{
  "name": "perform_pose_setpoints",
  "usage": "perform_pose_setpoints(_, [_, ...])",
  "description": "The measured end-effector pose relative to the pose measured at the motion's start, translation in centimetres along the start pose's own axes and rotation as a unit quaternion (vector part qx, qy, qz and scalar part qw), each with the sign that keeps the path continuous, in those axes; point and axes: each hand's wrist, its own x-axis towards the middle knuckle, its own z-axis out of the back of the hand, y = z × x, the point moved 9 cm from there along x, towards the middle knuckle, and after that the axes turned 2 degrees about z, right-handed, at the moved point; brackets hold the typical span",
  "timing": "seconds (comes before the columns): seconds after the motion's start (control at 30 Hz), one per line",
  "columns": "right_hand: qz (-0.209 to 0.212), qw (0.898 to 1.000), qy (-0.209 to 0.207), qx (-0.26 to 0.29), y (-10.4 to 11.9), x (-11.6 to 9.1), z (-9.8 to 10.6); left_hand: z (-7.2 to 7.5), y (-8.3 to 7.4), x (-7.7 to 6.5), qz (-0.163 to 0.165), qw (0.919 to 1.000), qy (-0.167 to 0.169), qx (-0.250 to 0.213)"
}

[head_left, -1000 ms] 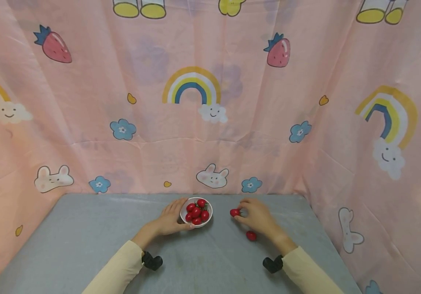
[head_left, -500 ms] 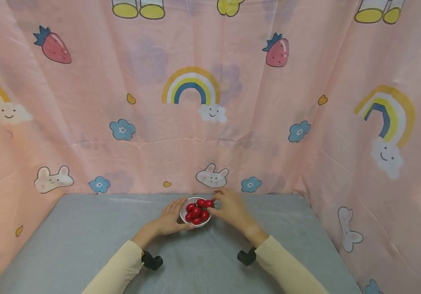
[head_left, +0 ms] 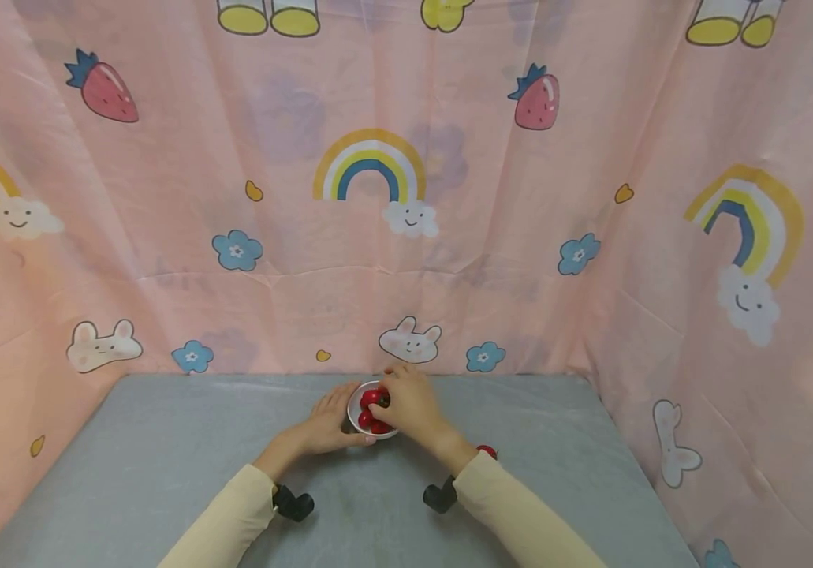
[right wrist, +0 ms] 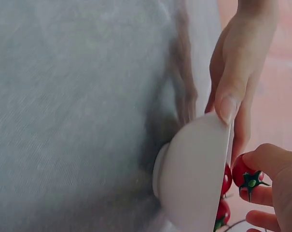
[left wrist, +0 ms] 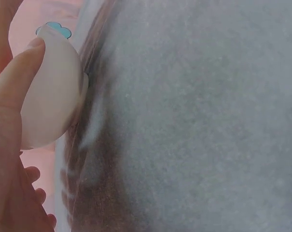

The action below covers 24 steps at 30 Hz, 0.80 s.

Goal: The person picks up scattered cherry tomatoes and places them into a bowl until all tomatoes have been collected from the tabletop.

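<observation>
A white bowl (right wrist: 194, 164) of red cherry tomatoes (head_left: 366, 419) stands near the table's far edge in the head view. My left hand (head_left: 319, 426) holds it from the left, thumb on the near rim and fingers round the far side; the left wrist view shows the thumb (left wrist: 21, 72) against the wall. Over the bowl's right part, my right hand (head_left: 413, 406) pinches a cherry tomato (right wrist: 240, 170) with a green calyx, close above the others. This hand hides some of the fruit. Another cherry tomato (head_left: 487, 450) lies on the table, partly covered by the right forearm.
The grey table (head_left: 186, 457) reaches back to a pink printed curtain (head_left: 363, 300), which also hangs along both sides. Dark wrist-worn cameras (head_left: 294, 505) sit at the cuffs of both cream sleeves.
My right hand has carried a cherry tomato from the table on the right leftward to over the bowl. The left hand and bowl have stayed put.
</observation>
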Motion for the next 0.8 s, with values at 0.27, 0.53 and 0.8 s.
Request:
perform_pose_setpoints(0.27, [-0.011,0.999,-0.001,-0.034,1.1,0.4,-0.3,0.1,-0.2,-0.1,-0.007,1.0,0.001,0.002])
perform_pose_setpoints(0.53, [-0.022,0.999,-0.007,-0.04,1.1,0.3,-0.6,0.1,-0.2,-0.1,-0.013,0.9999,-0.004,0.005])
perform_pose_setpoints(0.8, [-0.028,0.999,-0.014,-0.023,1.1,0.2,-0.6,0.1,0.0,-0.1,-0.012,0.9999,-0.004,0.008])
